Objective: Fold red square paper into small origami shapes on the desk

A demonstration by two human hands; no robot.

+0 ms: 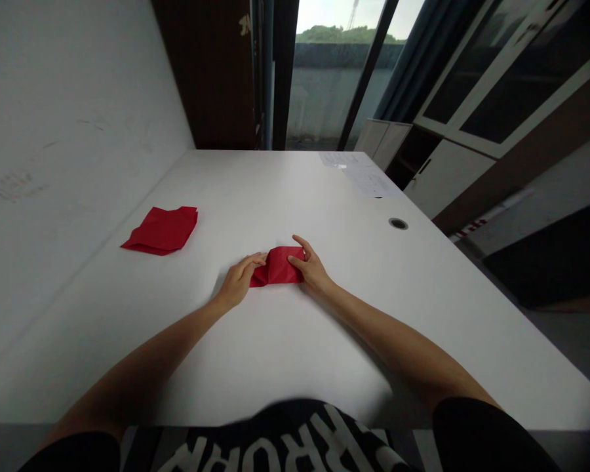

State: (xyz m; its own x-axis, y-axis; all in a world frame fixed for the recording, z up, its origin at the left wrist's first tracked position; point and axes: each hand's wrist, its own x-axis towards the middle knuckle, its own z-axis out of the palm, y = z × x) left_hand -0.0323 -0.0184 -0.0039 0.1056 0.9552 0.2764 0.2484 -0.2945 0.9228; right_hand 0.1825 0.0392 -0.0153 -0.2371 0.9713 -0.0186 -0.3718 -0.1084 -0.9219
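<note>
A piece of folded red paper [282, 267] lies on the white table in front of me, creased near its left third. My left hand [238, 278] rests over its left end, fingers bent together onto the paper. At the right end, my right hand [312, 267] grips the edge, with the thumb on top and the index finger raised apart; the other fingers are hidden beneath or behind it. Farther left on the table lies a second red folded sheet [163, 231], touched by neither hand.
The white table [285, 360] meets a wall [78, 118] on the left. Printed papers [366, 176] lie at the far right corner, near a round cable hole [398, 223]. Beyond the table's right edge stand white cabinets [447, 170].
</note>
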